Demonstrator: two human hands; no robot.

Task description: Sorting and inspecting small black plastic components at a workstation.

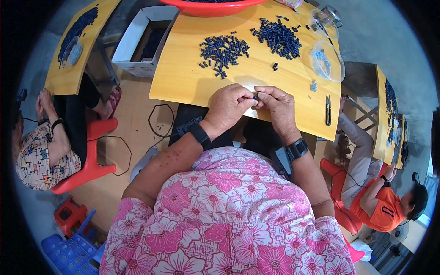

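Both hands meet over the near edge of the yellow table (pixel 183 68). My left hand (pixel 230 104) and my right hand (pixel 278 106) pinch a small dark cylindrical piece (pixel 256 96) between thumbs and fingers; the fingers cover most of it. Beyond them lie two heaps of small black cylindrical pieces, a left heap (pixel 223 51) and a right heap (pixel 278 39). A couple of loose black pieces (pixel 275 67) sit nearer to me. To the right is a clear round tub (pixel 337 68) holding small pale bits, with a little pile of such bits (pixel 313 85) beside it.
Thread snips (pixel 328 110) lie at the table's right edge. A red basin (pixel 211 8) stands at the far edge, a white box (pixel 133 64) to the left. One person (pixel 46 151) sits at a left table, another (pixel 380 206) at a right one. A black cable (pixel 160 133) loops across the floor.
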